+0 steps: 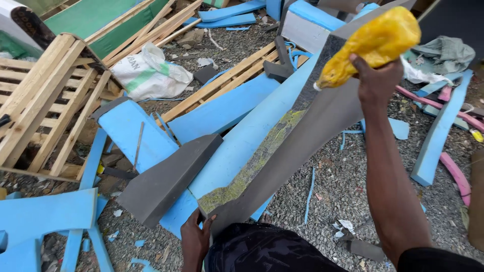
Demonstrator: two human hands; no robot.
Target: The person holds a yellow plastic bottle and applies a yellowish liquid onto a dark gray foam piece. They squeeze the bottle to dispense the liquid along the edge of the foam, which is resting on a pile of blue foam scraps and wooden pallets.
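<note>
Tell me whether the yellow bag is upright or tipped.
Tipped. The right hand holds the yellow bag slanted, its narrow end pointing down-left at the grey foam strip.

a wooden slatted frame (43, 95) stands at the far left on grey gravel (333, 186). beside it, further right, lies a white woven sack (148, 73). a dark grey foam wedge (169, 179) rests on a blue foam sheet (133, 133) near the middle. pink foam strips (456, 174) lie at the right, with a crumpled grey cloth (443, 53) far right. wooden battens (151, 27) lean over a green board (91, 17) at the far left.
</note>
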